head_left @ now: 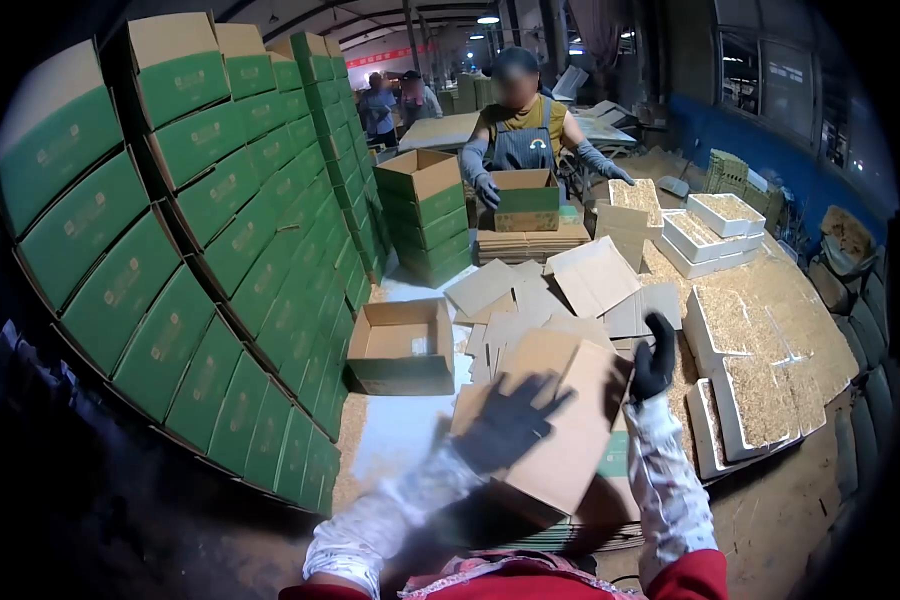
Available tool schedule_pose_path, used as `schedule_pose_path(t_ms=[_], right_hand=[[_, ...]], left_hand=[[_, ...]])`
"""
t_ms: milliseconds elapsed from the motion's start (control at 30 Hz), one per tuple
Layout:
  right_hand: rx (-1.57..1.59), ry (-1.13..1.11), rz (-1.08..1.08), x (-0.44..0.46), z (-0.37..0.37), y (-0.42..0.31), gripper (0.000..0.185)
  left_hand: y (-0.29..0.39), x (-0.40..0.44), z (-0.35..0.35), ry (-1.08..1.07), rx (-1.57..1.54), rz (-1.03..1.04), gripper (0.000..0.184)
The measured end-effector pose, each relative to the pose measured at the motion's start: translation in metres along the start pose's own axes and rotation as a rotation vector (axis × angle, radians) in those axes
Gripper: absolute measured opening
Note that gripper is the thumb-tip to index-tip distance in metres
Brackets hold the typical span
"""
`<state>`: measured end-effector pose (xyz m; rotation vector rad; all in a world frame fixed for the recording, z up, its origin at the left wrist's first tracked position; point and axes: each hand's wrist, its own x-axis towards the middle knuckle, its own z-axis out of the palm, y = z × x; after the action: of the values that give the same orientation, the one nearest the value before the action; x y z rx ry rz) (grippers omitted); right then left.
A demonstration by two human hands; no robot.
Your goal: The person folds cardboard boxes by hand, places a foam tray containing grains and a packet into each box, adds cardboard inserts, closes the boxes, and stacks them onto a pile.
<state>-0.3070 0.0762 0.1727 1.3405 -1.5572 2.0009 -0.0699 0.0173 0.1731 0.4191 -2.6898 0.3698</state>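
My left hand (515, 422), in a dark glove, has its fingers spread over the left side of a brown cardboard box (562, 455) in front of me. My right hand (654, 362), also gloved, is raised at the box's right edge, fingers pointing up and apart from the thumb; it holds nothing. Under the box lies a stack of flat green and brown cardboard (615, 515). An open green box (402, 345) with a brown inside stands to the left. Beyond the box are loose flat cardboard pieces (510, 330).
Tall stacks of green boxes (240, 250) fill the left side. Across the table a co-worker (525, 135) in gloves handles a green box (527, 200). White trays of shavings (770, 400) stand at the right. Two more people are in the background.
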Motion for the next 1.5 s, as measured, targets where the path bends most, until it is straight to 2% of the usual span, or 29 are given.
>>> schedule_pose_path(t_ms=[33, 67, 133, 200, 233, 267, 333, 367, 400, 433, 467, 500, 567, 600, 633, 667, 733, 767, 800, 833, 867, 900, 967, 1033, 1100, 1133, 1400, 1467, 1500], right_hand=[[-0.044, -0.016, 0.105, -0.027, -0.013, 0.019, 0.035], [-0.089, -0.038, 0.209, -0.054, -0.026, 0.038, 0.034], [-0.356, -0.811, 0.194, -0.176, -0.064, 0.152, 0.041], [-0.031, -0.654, 0.467, -0.192, -0.027, 0.091, 0.039], [0.131, -0.550, 0.581, -0.200, -0.008, 0.058, 0.038], [-0.138, -0.626, 0.201, -0.141, -0.014, 0.001, 0.039], [0.731, -0.615, 0.912, -0.044, -0.013, -0.073, 0.040], [0.412, -0.852, 0.622, -0.030, -0.013, -0.072, 0.039], [0.082, -1.055, 0.327, -0.019, -0.016, -0.071, 0.039], [-0.196, -1.490, 0.126, 0.009, -0.015, -0.105, 0.040], [-0.244, -1.621, -0.086, 0.006, -0.020, -0.097, 0.038], [-0.298, -1.727, -0.117, -0.002, -0.022, -0.092, 0.035], [-0.366, -1.857, -0.148, -0.021, -0.028, -0.097, 0.030], [-0.388, -1.885, -0.171, -0.031, -0.033, -0.101, 0.027], [-0.318, -1.739, -0.193, -0.041, -0.045, -0.106, 0.026], [-0.271, -1.590, -0.234, -0.048, -0.057, -0.112, 0.024], [-0.389, -1.566, -0.068, -0.040, -0.072, -0.137, 0.028], [-0.105, -1.133, -0.162, -0.060, -0.089, -0.107, 0.033], [-0.143, -0.926, -0.063, -0.044, -0.112, -0.118, 0.037], [-0.044, -0.802, 0.249, -0.026, -0.138, -0.126, 0.036], [-0.287, -0.391, 0.282, -0.045, -0.164, -0.096, 0.036], [-0.117, -0.113, 0.396, -0.053, -0.202, -0.043, 0.040], [-0.265, 0.422, 0.844, -0.067, -0.272, 0.023, 0.037], [0.029, 0.347, 1.047, -0.125, -0.365, 0.133, 0.034], [-0.254, 0.357, 1.073, -0.115, -0.368, 0.147, 0.029], [0.054, 0.689, 1.420, -0.088, -0.352, 0.135, 0.032], [0.348, 0.995, 1.107, -0.064, -0.343, 0.161, 0.065], [-0.333, 0.770, 1.070, -0.081, -0.392, 0.232, 0.069], [-0.451, 0.654, 1.008, -0.091, -0.402, 0.249, 0.067]], left_hand=[[-0.022, -0.004, 0.003, 0.047, 0.035, -0.119, 0.053], [-0.054, -0.010, 0.014, -0.021, -0.244, -0.116, 0.054], [-0.088, -0.027, 0.000, 0.132, -0.516, -0.306, 0.057], [-0.095, -0.043, -0.013, 0.078, -1.050, -0.501, 0.048], [-0.089, -0.050, -0.019, 0.112, -1.509, -0.598, 0.046], [-0.079, -0.064, -0.018, 0.137, -1.971, -0.701, 0.045], [-0.032, -0.107, 0.024, 0.094, -2.527, -0.731, 0.042], [-0.003, -0.121, 0.040, -0.111, -2.472, -0.704, 0.038], [0.028, -0.115, 0.036, -0.411, -2.169, -0.570, 0.035], [0.052, -0.105, 0.024, -0.619, -1.838, -0.359, 0.032], [0.062, -0.093, 0.006, -0.651, -1.687, -0.176, 0.030], [0.060, -0.076, -0.036, -0.518, -1.627, -0.154, 0.025], [0.009, -0.104, 0.000, -0.062, -1.851, -0.175, 0.027], [0.009, -0.076, -0.036, 0.086, -1.354, -0.340, 0.031], [0.006, -0.035, -0.070, 0.234, -0.840, -0.442, 0.036], [-0.008, -0.019, -0.054, 0.328, -0.587, -0.298, 0.037], [-0.017, -0.014, 0.002, 0.227, -0.437, -0.282, 0.037], [-0.020, -0.014, 0.009, 0.218, -0.456, -0.260, 0.037], [-0.020, -0.016, 0.016, 0.091, -0.637, -0.333, 0.037], [-0.019, -0.019, 0.022, -0.041, -0.813, -0.404, 0.036], [-0.018, -0.023, 0.026, -0.017, -0.788, -0.439, 0.033], [-0.012, -0.021, 0.022, -0.026, -0.823, -0.466, 0.032], [-0.008, -0.018, 0.013, -0.031, -0.857, -0.510, 0.031], [-0.008, -0.014, 0.012, -0.017, -0.802, -0.455, 0.028], [-0.010, -0.011, 0.017, 0.027, -0.829, -0.450, 0.028], [-0.011, -0.012, 0.019, 0.052, -0.846, -0.439, 0.027], [-0.008, -0.007, 0.013, -0.015, -0.865, -0.550, 0.027], [-0.009, -0.009, 0.015, -0.017, -0.844, -0.531, 0.027], [-0.010, -0.009, 0.018, -0.035, -0.849, -0.541, 0.027]])
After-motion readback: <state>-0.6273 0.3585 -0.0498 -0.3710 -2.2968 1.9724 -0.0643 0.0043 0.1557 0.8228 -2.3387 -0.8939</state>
